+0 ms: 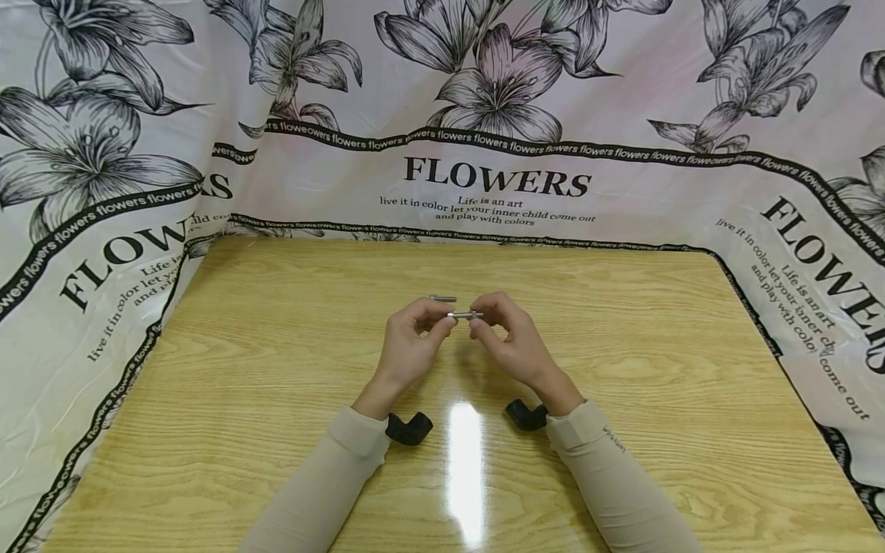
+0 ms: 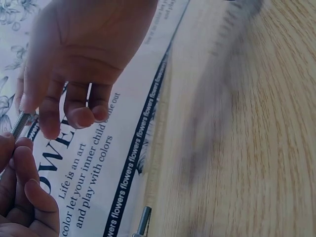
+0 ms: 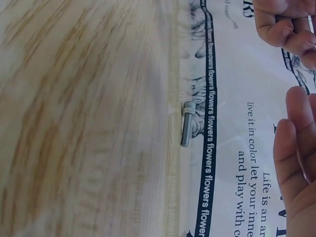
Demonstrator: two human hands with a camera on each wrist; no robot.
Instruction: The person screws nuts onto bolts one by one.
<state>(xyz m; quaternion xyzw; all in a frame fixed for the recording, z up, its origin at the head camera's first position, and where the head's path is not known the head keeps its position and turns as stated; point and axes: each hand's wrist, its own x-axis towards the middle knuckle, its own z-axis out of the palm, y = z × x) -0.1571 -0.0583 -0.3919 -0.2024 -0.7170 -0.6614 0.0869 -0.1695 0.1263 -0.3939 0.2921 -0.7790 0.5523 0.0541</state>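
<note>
A thin metal bolt (image 1: 462, 315) spans the gap between both hands, roughly level. My left hand (image 1: 409, 344) pinches one end with thumb and forefinger. At the other end, my right hand (image 1: 517, 342) pinches it beside a wider piece on the shaft. In the left wrist view, thread shows on the bolt (image 2: 20, 124) between the fingertips; the remaining left fingers hang loosely bent. Fingers cover both ends of the bolt. A second bolt (image 3: 186, 123), with a round thick head and threaded shank, lies on the table just beyond the hands.
The wood-grain table (image 1: 276, 330) carries a bright light reflection near its front. A white curtain (image 1: 332, 177) with flower prints and lettering hangs along the back and both sides. Black curved pieces (image 1: 409, 428) sit at the inner side of each wrist.
</note>
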